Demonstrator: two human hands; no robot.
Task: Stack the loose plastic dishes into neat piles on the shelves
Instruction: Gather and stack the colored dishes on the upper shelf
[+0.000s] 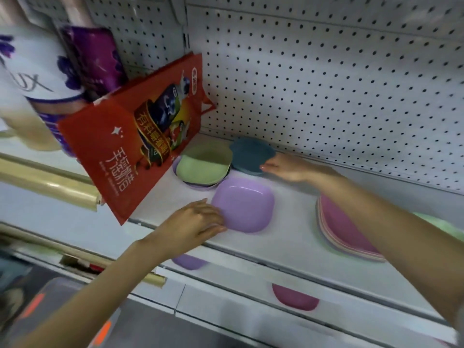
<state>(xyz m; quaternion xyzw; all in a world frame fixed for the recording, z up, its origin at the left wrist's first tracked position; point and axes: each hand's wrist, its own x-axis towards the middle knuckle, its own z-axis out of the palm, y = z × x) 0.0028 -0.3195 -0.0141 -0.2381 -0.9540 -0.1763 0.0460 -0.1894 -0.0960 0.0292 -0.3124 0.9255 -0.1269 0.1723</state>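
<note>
Left hand [198, 221] straight-fingered against lilac dish [247, 205]; right hand [291, 169] at blue dish [251, 155], grip unclear.

both arms are stretching forward, forearms bare. left arm is angling up from the lower left corner, wrist about straight. left hand [198, 219] is lying palm down, fingers close together and only lightly bent, tips pointing right, thumb running along beneath them. right arm is slanting in from the far right edge, up and leftward. right hand [288, 169] is sitting higher and deeper in than the other, palm down, fingers straight and together, tips pointing left. hands are sitting well apart.
</note>
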